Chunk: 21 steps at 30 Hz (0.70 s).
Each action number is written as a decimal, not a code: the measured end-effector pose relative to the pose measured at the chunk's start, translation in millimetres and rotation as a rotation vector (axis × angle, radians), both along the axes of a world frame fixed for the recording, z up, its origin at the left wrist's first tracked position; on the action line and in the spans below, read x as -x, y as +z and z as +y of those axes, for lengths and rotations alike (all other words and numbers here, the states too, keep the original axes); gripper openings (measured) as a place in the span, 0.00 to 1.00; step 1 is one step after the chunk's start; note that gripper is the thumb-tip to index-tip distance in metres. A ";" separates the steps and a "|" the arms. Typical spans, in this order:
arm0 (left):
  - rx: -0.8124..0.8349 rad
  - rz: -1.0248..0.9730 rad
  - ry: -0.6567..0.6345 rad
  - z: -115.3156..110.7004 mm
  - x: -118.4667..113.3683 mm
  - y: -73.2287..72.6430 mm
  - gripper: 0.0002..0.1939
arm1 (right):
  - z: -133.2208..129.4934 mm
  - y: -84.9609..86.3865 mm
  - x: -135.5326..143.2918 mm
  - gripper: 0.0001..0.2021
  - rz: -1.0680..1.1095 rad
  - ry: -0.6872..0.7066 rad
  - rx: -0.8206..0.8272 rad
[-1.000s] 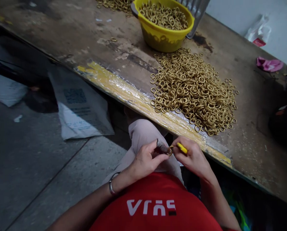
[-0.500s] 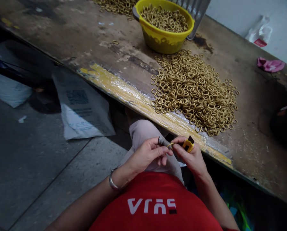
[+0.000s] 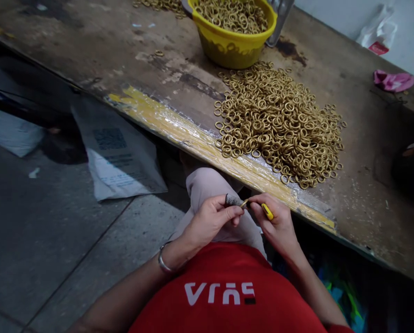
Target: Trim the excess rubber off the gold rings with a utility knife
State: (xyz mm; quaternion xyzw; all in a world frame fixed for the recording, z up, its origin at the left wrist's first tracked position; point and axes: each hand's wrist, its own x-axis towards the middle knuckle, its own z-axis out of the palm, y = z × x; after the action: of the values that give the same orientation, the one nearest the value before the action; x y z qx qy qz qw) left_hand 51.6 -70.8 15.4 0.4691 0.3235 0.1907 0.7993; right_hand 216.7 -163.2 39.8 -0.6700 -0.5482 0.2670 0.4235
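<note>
My left hand [image 3: 210, 219] pinches a small gold-coloured ring [image 3: 244, 203] between thumb and index finger, above my lap. A grey wrap [image 3: 232, 200] with a dark band covers that index finger. My right hand [image 3: 276, 223] is closed around a yellow-handled cutter [image 3: 267, 212], whose other end is mostly hidden by the fingers. Its fingertips are close beside the ring; whether the tool touches the ring I cannot tell. A large heap of similar rings [image 3: 283, 125] lies on the worktable [image 3: 102, 55] just beyond both hands.
Behind the heap stands a yellow basin [image 3: 234, 51] full of rings, with more rings [image 3: 161, 5] at the back. Yellow tape [image 3: 165, 121] covers part of the table's front edge. A pink cloth [image 3: 394, 81] lies at right. White sacks [image 3: 120, 152] sit below the table.
My right hand has turned the cutter: its dark end no longer points up, and only the yellow handle shows. The ring remains at my left fingertips. The view has shifted slightly.
</note>
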 end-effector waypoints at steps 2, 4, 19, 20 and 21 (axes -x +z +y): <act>-0.049 0.031 -0.001 -0.6 0.1 1.4 0.10 | -3.9 -3.2 -0.3 0.07 -0.064 0.001 0.012; -0.085 0.052 -0.010 -1.1 -0.2 3.5 0.10 | -7.2 -6.9 0.1 0.07 -0.148 0.006 0.019; -0.525 0.255 0.024 -6.9 2.0 10.0 0.09 | -8.7 -10.7 16.6 0.11 -0.771 -0.017 0.240; -0.601 0.287 0.048 -8.1 2.8 9.1 0.09 | -5.7 -10.6 17.3 0.10 -0.798 -0.018 0.268; -0.666 0.303 0.064 -9.8 3.6 8.7 0.10 | -1.6 -10.4 16.7 0.10 -0.829 -0.027 0.305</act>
State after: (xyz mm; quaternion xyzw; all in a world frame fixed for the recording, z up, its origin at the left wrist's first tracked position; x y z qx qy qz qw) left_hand 48.1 -80.6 24.1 0.7163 0.3729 0.2390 0.5392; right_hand 200.0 -164.8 29.4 -0.7823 -0.6174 0.0481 0.0675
